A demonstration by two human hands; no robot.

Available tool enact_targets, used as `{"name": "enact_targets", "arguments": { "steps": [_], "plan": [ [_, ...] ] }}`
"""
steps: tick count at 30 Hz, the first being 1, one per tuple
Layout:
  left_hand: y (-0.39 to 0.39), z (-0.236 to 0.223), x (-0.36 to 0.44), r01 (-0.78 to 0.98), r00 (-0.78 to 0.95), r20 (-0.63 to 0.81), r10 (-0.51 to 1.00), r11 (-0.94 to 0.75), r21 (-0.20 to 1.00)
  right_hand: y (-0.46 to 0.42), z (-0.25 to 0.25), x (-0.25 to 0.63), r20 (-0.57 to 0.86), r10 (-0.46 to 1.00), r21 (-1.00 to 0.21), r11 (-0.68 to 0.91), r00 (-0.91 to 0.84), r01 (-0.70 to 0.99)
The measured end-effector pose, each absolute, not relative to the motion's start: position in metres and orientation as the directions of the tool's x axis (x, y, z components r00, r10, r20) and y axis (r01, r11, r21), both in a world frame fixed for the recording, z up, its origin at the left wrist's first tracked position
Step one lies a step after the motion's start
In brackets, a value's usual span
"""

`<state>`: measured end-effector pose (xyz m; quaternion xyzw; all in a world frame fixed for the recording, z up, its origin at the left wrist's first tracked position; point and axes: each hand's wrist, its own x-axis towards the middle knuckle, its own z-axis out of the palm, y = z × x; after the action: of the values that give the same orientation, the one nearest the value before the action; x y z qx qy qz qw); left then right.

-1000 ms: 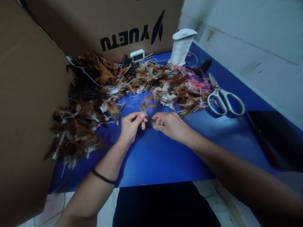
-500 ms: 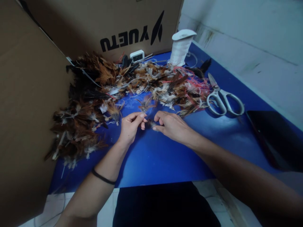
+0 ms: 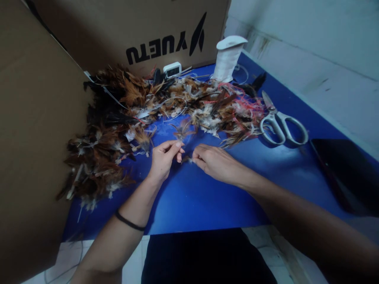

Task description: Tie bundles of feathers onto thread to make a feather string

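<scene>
My left hand (image 3: 164, 159) and my right hand (image 3: 214, 161) meet over the blue table (image 3: 207, 197), fingers pinched. Between them lies a small dark feather with white down (image 3: 187, 159); my right fingers press on it and my left fingertips touch a feather tuft (image 3: 182, 132) just beyond. A big pile of brown, black and white feathers (image 3: 118, 130) curves from the left side round to the back, mixed with red and white threads (image 3: 245, 106). A black band sits on my left wrist.
White-handled scissors (image 3: 281, 126) lie at the right of the pile. A white thread spool (image 3: 226, 59) and a small white device (image 3: 172, 69) stand at the back. Cardboard boxes (image 3: 38, 138) wall the left and rear. A dark flat object (image 3: 346, 173) lies at right.
My right hand has dropped slightly toward the table and its fingers have closed down over the small feather. My left hand has barely moved.
</scene>
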<state>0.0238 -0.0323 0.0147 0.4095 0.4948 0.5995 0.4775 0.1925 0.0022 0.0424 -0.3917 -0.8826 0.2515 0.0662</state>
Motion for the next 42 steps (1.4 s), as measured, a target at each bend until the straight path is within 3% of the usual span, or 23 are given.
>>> {"name": "enact_targets", "arguments": {
  "steps": [5, 9, 12, 15, 22, 42],
  "plan": [
    [-0.032, 0.015, 0.023, -0.186, -0.222, 0.001, 0.975, -0.043, 0.982, 0.016, 0.036, 0.198, -0.047, 0.799, -0.863, 0.269, -0.599, 0.427],
    [-0.032, 0.015, 0.024, -0.171, -0.228, -0.002, 0.974, -0.038, 0.985, 0.018, 0.039, 0.194, -0.093, 0.835, -0.992, -0.031, -0.543, 0.123],
    [-0.033, 0.013, 0.025, -0.135, -0.224, 0.010, 0.975, -0.041, 0.990, 0.015, 0.040, 0.189, -0.069, 0.863, -0.989, -0.126, -0.501, -0.081],
    [-0.033, 0.012, 0.025, -0.100, -0.207, 0.024, 0.978, -0.046, 0.994, 0.013, 0.037, 0.185, -0.040, 0.882, -0.973, -0.142, -0.470, -0.182],
    [-0.034, 0.013, 0.025, -0.080, -0.161, 0.001, 0.987, -0.014, 0.997, 0.014, 0.031, 0.179, 0.060, 0.926, -0.978, -0.020, -0.374, -0.208],
    [-0.035, 0.014, 0.025, -0.082, -0.076, -0.020, 0.997, 0.014, 0.997, 0.013, 0.023, 0.170, -0.012, 0.931, -0.963, -0.109, -0.366, -0.246]
  ]
}}
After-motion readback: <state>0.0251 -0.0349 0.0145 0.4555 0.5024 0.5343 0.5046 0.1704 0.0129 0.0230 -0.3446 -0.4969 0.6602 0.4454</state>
